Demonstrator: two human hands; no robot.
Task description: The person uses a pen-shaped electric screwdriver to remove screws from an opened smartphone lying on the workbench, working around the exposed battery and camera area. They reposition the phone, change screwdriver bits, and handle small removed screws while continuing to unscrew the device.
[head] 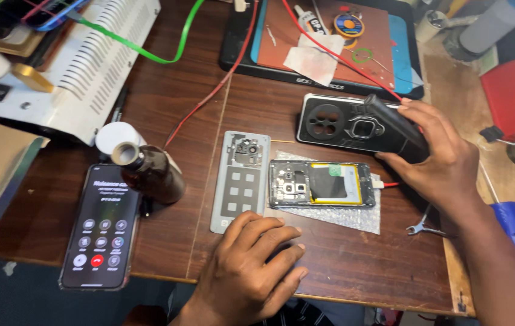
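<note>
Carefully: our right hand (435, 154) grips a black tool (393, 121); left hand (251, 265) rests flat, empty. A slip toward nine o'clock could gouge the opened phone's (321, 184) battery (336, 184).

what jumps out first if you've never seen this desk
The opened phone, back off and battery showing, lies mid-desk on bubble wrap, its grey back cover just to its left. The right hand holds a black tool over a black case. At lower left, another phone glows with a call screen.

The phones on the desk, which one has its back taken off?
The middle phone, lying on bubble wrap with its battery exposed; the left phone shows a lit call screen.
</note>
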